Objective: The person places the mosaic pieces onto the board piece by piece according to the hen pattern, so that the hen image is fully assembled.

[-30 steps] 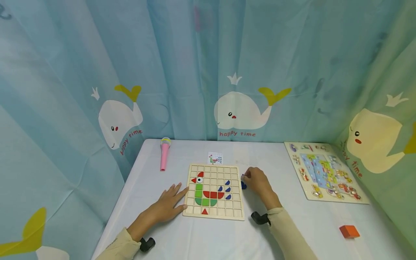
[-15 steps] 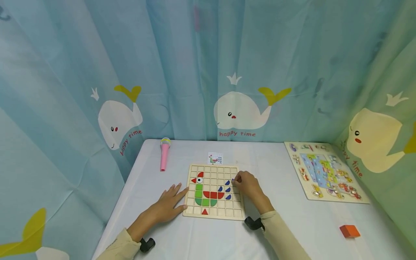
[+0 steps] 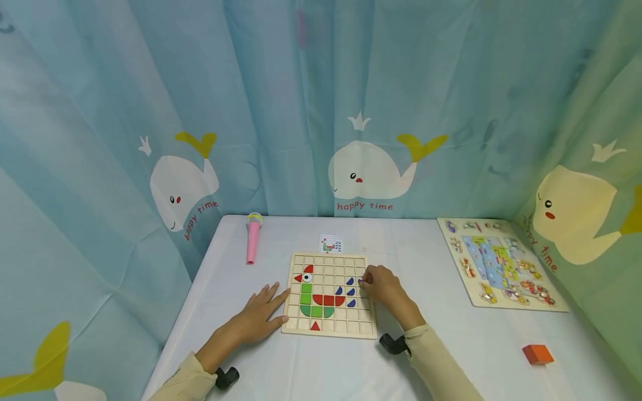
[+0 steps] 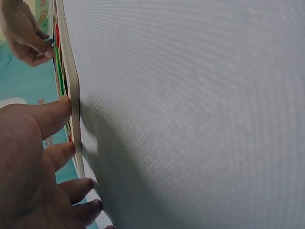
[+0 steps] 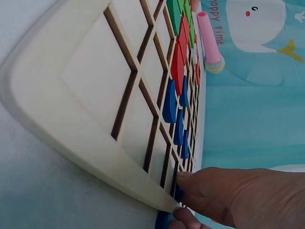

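A wooden grid board (image 3: 351, 328) lies on the white table, with coloured tiles set in it in the shape of a bird. My left hand (image 3: 262, 314) rests beside it, fingers spread and thumb and fingertips at its left edge. Over the board's right columns, my right hand (image 3: 385, 287) pinches a small blue tile (image 5: 178, 193) between thumb and finger, partly hidden by them. Several blue quarter-round tiles (image 3: 351, 292) sit in cells just left of that hand. Another blue piece (image 5: 162, 220) shows beyond the board's edge, under the right hand.
A small picture card (image 3: 331, 243) lies behind the grid board. To the left is a pink toy microphone (image 3: 253, 242). A picture puzzle board (image 3: 453, 236) lies at the back right, and an orange block (image 3: 538, 354) at the front right. Whale-print curtains (image 3: 281, 111) surround the table.
My right hand has come from the table right of the board, where it was at the blue pieces, to over its right columns with a blue tile. My left hand has stayed put.
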`<state>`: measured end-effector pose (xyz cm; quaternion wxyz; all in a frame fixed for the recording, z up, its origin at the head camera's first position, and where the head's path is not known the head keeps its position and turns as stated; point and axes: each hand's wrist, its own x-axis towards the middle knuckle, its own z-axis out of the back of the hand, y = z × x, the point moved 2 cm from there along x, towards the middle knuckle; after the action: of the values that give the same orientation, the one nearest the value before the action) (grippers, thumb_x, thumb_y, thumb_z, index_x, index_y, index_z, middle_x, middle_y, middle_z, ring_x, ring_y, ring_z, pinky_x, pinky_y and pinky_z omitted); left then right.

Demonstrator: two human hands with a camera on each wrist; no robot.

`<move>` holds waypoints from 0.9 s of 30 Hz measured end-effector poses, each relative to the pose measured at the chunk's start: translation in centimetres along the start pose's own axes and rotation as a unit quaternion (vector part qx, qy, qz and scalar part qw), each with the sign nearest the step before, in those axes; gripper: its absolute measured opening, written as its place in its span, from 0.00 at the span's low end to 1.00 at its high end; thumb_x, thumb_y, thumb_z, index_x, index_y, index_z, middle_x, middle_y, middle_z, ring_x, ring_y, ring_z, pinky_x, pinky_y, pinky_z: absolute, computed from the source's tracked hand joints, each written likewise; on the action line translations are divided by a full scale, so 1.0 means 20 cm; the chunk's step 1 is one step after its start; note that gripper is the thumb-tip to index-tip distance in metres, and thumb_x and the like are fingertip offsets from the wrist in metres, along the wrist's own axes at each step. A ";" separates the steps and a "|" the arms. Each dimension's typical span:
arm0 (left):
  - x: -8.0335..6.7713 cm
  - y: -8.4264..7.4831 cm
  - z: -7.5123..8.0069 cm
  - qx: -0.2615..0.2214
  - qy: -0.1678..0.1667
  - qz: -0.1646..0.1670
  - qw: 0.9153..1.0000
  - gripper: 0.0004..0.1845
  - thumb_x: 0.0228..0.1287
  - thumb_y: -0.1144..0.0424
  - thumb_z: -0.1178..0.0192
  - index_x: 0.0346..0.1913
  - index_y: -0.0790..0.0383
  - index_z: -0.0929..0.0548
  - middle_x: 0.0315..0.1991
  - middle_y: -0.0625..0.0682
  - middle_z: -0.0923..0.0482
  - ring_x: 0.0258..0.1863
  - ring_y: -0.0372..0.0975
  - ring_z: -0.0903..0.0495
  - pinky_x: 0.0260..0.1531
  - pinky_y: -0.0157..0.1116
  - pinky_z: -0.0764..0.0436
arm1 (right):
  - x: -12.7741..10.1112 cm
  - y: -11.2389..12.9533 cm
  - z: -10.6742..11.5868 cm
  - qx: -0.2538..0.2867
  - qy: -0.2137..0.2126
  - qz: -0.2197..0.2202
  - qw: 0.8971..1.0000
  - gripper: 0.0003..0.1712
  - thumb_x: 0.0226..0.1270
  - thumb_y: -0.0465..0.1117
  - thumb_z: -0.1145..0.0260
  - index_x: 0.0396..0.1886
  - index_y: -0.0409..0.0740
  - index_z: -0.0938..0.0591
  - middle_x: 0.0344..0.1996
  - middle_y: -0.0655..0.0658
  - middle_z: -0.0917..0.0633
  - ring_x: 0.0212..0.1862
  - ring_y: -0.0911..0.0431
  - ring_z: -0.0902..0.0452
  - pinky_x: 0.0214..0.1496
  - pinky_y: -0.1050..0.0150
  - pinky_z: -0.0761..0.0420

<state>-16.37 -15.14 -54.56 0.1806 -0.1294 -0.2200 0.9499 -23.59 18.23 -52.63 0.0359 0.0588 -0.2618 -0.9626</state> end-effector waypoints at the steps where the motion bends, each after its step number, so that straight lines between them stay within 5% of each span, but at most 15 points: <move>1: 0.00 0.00 0.00 0.000 0.000 0.000 1.000 0.35 0.80 0.45 0.43 0.83 0.50 0.37 0.85 0.60 0.47 0.84 0.60 0.52 0.79 0.65 0.48 | 0.00 0.00 0.00 -0.001 0.000 0.000 1.000 0.08 0.71 0.37 0.26 0.34 0.40 0.18 0.32 0.44 0.19 0.33 0.53 0.25 0.33 0.60 0.22; 8: 0.00 -0.01 0.01 0.000 -0.001 -0.002 1.000 0.35 0.80 0.46 0.43 0.83 0.51 0.36 0.85 0.61 0.46 0.84 0.60 0.51 0.79 0.66 0.48 | -0.02 -0.01 0.03 0.000 -0.004 0.007 1.000 0.07 0.68 0.35 0.26 0.35 0.38 0.16 0.32 0.44 0.19 0.33 0.53 0.24 0.33 0.60 0.22; 20: -0.01 -0.02 0.03 -0.008 -0.001 -0.006 1.000 0.35 0.80 0.48 0.42 0.83 0.53 0.37 0.84 0.62 0.46 0.84 0.61 0.51 0.79 0.66 0.49 | -0.04 -0.13 0.18 -0.009 -0.011 -0.027 1.000 0.11 0.71 0.38 0.28 0.46 0.35 0.15 0.45 0.33 0.15 0.43 0.43 0.18 0.45 0.44 0.17; 27: -0.01 -0.03 0.03 -0.008 -0.001 -0.003 1.000 0.35 0.80 0.48 0.42 0.83 0.52 0.37 0.84 0.62 0.47 0.84 0.61 0.51 0.79 0.66 0.49 | -0.01 -0.16 0.12 0.034 0.016 -0.012 0.999 0.11 0.72 0.40 0.28 0.43 0.36 0.16 0.41 0.37 0.14 0.41 0.48 0.19 0.42 0.52 0.17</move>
<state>-16.19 -14.94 -53.75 0.1823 -0.1289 -0.2284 0.9476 -23.82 22.23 -52.30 0.0267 0.0789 -0.2931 -0.9525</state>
